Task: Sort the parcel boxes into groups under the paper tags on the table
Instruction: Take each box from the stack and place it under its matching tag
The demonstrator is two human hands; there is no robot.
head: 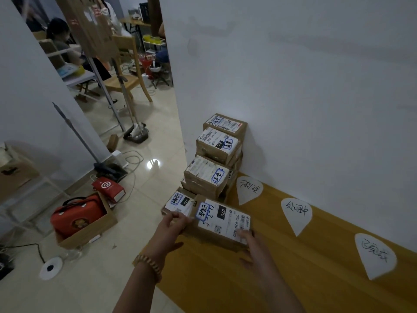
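A yellow wooden table [304,279] runs along a white wall [316,86], with a pale tiled floor [144,199] off its left end; three teardrop paper tags lie in a row by the wall, the first tag [249,188], the middle tag [296,214] and the last tag [375,255], each handwritten. At the table's left end stands a stack of parcel boxes [216,159], and a lower box [178,201] sits just in front of it.

Both hands hold one labelled parcel box [222,220] near that stack, in front of the first tag; the left hand [171,224] curls round its left end, the right hand [248,239] clasps its right end. Whether the box rests on the table I cannot tell.

The step looks like reading the blue-framed note on the label; best to keep the label up, match it to a tag, and set the box down clear of the paper so the writing stays readable.

On the floor an open cardboard carton [90,233] holds a red-orange case [76,215]; a red paper bag [108,188] leans at its far corner.
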